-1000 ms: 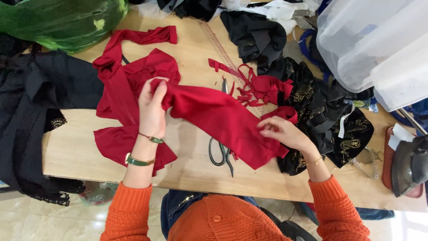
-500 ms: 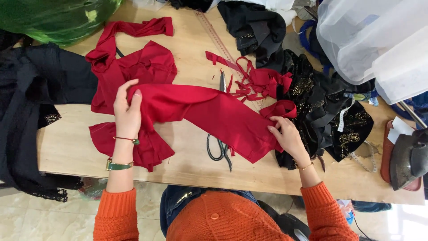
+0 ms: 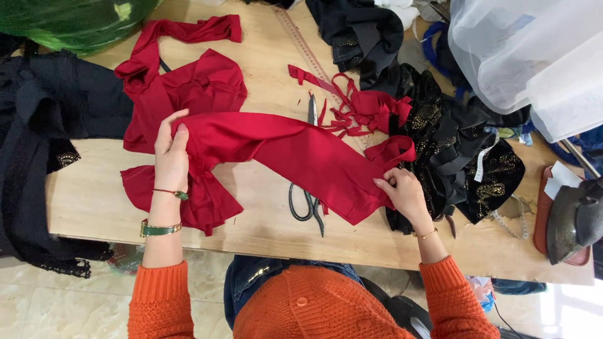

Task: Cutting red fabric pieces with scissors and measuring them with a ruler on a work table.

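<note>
A long strip of red fabric lies stretched across the wooden table. My left hand grips its left end, over a pile of more red fabric. My right hand pinches the strip's right end beside a heap of black cloth with gold trim. Dark-handled scissors lie partly under the strip, with the blades poking out above it. A tangle of red scraps sits beyond the strip.
Black garments hang over the table's left edge. A green bag is at the far left corner. A large white bag fills the upper right. An iron rests at the right. More black cloth lies at the back.
My left hand has drawn the strip's end toward the left, and my right hand has moved slightly right, so the red strip now lies pulled out straighter and flatter.
</note>
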